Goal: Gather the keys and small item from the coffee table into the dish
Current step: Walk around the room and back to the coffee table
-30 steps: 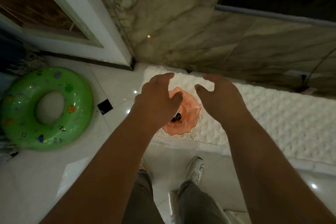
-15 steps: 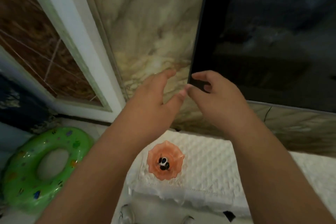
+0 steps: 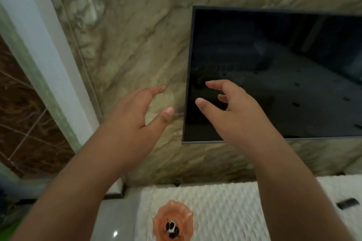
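Observation:
An orange scalloped dish (image 3: 182,215) sits near the left end of a white quilted table cover (image 3: 225,207), at the bottom of the view. Small black and white items (image 3: 172,228) lie in its middle; they are too blurred to name. My left hand (image 3: 141,111) is raised well above the dish, in front of the marble wall, fingers apart and holding nothing. My right hand (image 3: 225,107) is raised beside it, in front of the dark screen, fingers curled apart and also empty.
A black wall-mounted screen (image 3: 284,68) fills the upper right. A marble wall (image 3: 127,35) is behind the hands, and a white door frame (image 3: 45,55) stands at the left. A small dark object (image 3: 347,203) lies on the cover at the right.
The view has tilted upward, so the dish slid from the middle to the bottom edge. Both hands have lifted away from the dish and spread apart; the green swim ring has left the view.

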Motion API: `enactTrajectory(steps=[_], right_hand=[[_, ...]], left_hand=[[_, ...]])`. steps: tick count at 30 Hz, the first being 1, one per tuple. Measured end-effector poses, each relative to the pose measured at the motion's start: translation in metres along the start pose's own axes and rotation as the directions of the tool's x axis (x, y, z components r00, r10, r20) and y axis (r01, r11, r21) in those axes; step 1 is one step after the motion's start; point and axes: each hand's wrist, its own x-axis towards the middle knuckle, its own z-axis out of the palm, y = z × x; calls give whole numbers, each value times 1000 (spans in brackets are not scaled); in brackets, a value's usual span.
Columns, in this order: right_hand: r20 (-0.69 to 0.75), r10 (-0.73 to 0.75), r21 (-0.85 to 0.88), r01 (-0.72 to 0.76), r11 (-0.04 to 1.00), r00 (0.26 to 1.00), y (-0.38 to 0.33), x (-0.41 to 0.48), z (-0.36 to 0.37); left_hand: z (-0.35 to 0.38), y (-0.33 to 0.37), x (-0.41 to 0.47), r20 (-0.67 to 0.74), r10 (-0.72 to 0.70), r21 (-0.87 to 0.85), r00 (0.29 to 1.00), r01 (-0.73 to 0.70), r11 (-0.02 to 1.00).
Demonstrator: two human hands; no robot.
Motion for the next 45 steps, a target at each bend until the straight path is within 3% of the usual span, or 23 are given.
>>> enactTrajectory(steps=[7, 14, 21, 26, 30, 37, 45], right_hand=[[-114, 49, -140, -64, 988, 992, -21, -15, 7], [-307, 264, -161, -323, 933, 914, 5, -61, -9], [-508, 470, -63, -575, 816, 722, 47, -147, -60], [-645, 572, 83, -698, 711, 506, 80, -218, -102], [-696, 610, 179, -730, 659, 379, 110, -259, -132], [-756, 570, 190, -725, 662, 322, 160, -293, -201], [-767, 555, 163, -740, 652, 321, 193, -312, -268]], left_hand=[[-22, -20, 18, 88, 137, -153, 987, -123, 981], [35, -11, 32, 226, 277, -298, 934, -204, 932], [116, 48, 20, 442, 474, -319, 761, -361, 876], [173, 104, -4, 571, 535, -373, 623, -384, 845], [211, 154, -23, 592, 606, -427, 532, -431, 795], [259, 248, -41, 579, 693, -515, 430, -466, 719], [320, 312, -54, 574, 725, -549, 379, -479, 685]])
